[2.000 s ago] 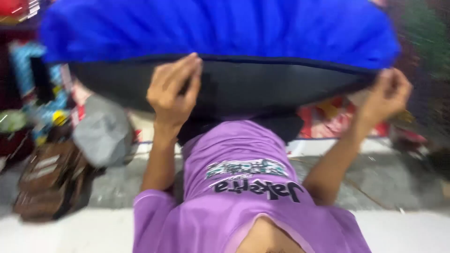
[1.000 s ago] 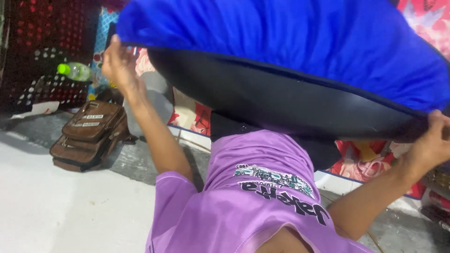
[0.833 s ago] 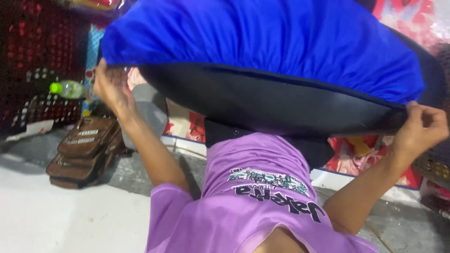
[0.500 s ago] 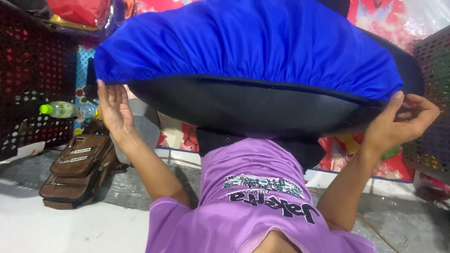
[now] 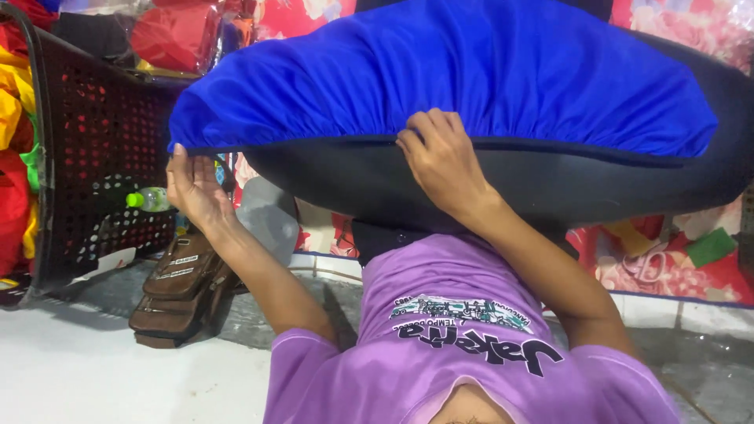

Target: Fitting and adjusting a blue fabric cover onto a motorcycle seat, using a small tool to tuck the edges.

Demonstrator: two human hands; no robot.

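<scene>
two hands (image 5: 444,161), one blue cushion (image 5: 471,78)

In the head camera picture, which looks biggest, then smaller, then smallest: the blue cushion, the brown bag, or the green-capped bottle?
1. Blue cushion, held up close to the camera, so nearness adds to its look.
2. Brown bag on the floor.
3. Green-capped bottle, smallest, beside the dark basket.

— What sat on the floor (image 5: 94,369) just then?
— A brown bag (image 5: 179,294), lying flat on the grey strip, with a dark perforated basket (image 5: 94,173) standing just beside it.
</scene>
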